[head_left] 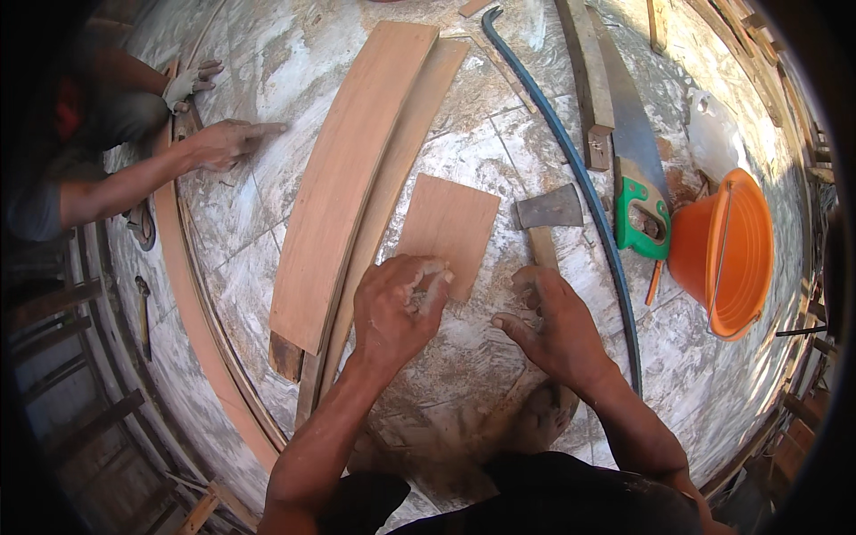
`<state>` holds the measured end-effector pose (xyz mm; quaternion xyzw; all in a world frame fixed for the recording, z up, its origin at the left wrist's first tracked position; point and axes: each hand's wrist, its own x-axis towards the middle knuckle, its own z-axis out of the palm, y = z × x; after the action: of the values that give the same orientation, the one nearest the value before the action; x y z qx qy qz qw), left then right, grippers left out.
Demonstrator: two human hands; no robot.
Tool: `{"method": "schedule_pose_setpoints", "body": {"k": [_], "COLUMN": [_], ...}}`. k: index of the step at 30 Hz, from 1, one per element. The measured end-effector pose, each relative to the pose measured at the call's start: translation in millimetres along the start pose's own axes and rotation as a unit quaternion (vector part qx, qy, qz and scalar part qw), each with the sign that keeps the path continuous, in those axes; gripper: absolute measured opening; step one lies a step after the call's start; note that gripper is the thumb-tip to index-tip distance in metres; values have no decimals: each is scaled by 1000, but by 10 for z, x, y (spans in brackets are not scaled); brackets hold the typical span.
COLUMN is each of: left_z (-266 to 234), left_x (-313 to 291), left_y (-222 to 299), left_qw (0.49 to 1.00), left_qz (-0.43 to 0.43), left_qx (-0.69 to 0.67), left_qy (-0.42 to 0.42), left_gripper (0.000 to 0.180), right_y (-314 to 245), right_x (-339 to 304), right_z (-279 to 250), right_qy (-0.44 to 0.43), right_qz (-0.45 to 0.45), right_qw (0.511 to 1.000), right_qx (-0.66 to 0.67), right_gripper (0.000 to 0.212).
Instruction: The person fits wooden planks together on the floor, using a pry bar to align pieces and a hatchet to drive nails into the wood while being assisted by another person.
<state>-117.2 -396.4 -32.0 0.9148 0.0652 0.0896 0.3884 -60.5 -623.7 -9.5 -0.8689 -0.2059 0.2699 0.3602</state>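
My left hand (399,308) is closed in a pinch over the near edge of a small square piece of plywood (450,223) on the floor. Whatever its fingertips hold is too small to make out. To its right, my right hand (562,330) has its thumb apart from its curled fingers, with nothing seen between them. Just beyond those fingers lies a hatchet (548,209), its wooden handle pointing toward me and partly hidden by the hand. Long plywood strips (361,178) lie stacked left of the square piece.
A blue pry bar (571,152), a green-handled handsaw (644,218), wooden beams (584,71) and an orange bucket (744,259) lie to the right. At the left, another person's bare hand (223,145) and gloved hand (190,85) reach in above a long curved strip (201,308). A hammer (143,316) lies nearby.
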Motion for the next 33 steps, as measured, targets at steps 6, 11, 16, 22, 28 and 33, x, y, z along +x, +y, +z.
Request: {"method": "schedule_pose_setpoints", "body": {"k": [6,11,16,22,28,33], "left_z": [-235,-86,-160,-101,16,0], "left_x": [991,931,932,1258,1307,1308], "left_y": [-610,-1028,-897,-915,-877,-859], "left_qw": [942,965,967,952,962,968], "left_qz": [-221,-135,-171,-174,-191,-170], "left_qx": [-169,-91,-40,-83,29,33], "left_qy": [188,206,186,238,195,183], "left_gripper": [24,23,23,27,31,34], "right_y": [357,600,736,582,539,440], "right_x": [-338,-452,-340,-451,-472,-413], "right_z": [170,234,-32,78,119,128], "right_qy": [104,80,-73,-127,-84,-41], "right_qz": [80,155,234,321,316,237], "right_qw": [984,985,927,713,774,883], "right_qx": [-116,-7,284,611,542,404], "right_gripper": [76,71,56,41,41,47]}}
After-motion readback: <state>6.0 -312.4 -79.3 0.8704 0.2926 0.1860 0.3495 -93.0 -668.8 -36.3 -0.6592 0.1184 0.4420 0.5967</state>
